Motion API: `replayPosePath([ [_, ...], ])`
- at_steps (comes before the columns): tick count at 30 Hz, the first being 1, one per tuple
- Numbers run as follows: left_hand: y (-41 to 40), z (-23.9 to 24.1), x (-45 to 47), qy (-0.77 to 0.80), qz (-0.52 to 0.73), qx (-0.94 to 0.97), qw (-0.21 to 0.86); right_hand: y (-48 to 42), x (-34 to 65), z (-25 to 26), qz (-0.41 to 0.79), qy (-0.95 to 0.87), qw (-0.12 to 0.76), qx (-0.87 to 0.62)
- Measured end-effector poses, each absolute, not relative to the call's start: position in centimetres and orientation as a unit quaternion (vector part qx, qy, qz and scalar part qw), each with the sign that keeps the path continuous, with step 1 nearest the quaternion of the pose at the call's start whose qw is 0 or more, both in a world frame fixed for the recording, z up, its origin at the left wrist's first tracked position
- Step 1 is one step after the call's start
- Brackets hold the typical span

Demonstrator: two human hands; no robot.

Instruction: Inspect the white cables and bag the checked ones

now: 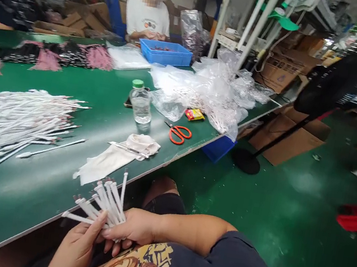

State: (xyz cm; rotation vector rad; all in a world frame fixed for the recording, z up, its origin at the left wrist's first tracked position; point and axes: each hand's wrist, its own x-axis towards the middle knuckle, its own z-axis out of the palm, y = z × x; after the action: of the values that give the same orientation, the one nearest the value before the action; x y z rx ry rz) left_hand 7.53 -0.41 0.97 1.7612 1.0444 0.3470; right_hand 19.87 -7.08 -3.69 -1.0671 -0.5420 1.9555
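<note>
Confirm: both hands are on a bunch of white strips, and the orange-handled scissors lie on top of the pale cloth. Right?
Not quite: the orange-handled scissors lie on the green tabletop, apart from the pale cloth, as the head view shows. The left hand and right hand are indeed on the white strips.

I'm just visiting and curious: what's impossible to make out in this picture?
All in the head view:
- Lower ends of the held white sticks: covered by the left hand and right hand.
- Far side of the white pile: cut off by the left edge.
- Dark item: mostly hidden behind the bottle.
- Pieces in the blue bin: too small and blurred to identify.
</note>
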Motion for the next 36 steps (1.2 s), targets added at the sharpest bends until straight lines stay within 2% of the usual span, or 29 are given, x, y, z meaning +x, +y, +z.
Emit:
replayPosePath([
  [4, -1.3, -0.6, 6.8, 0.375, 0.128, 0.578, 0.714, -7.4, 19.4, -3.4, 0.762, -0.215, 0.422, -0.442],
  [6, -1.6, -1.1, 6.6, 0.369, 0.151, 0.521, 0.755, -7.5, 19.2, -3.2, 0.760, -0.217, 0.418, -0.447],
  [16, -1.7, -1.3, 5.8, 0.405, 0.231, 0.462, 0.754, -7.2, 18.5, -3.4, 0.751, -0.231, 0.414, -0.460],
  [36, -1.7, -1.4, 5.7, 0.392, 0.249, 0.432, 0.773, -7.6, 19.0, -3.6, 0.755, -0.208, 0.417, -0.462],
])
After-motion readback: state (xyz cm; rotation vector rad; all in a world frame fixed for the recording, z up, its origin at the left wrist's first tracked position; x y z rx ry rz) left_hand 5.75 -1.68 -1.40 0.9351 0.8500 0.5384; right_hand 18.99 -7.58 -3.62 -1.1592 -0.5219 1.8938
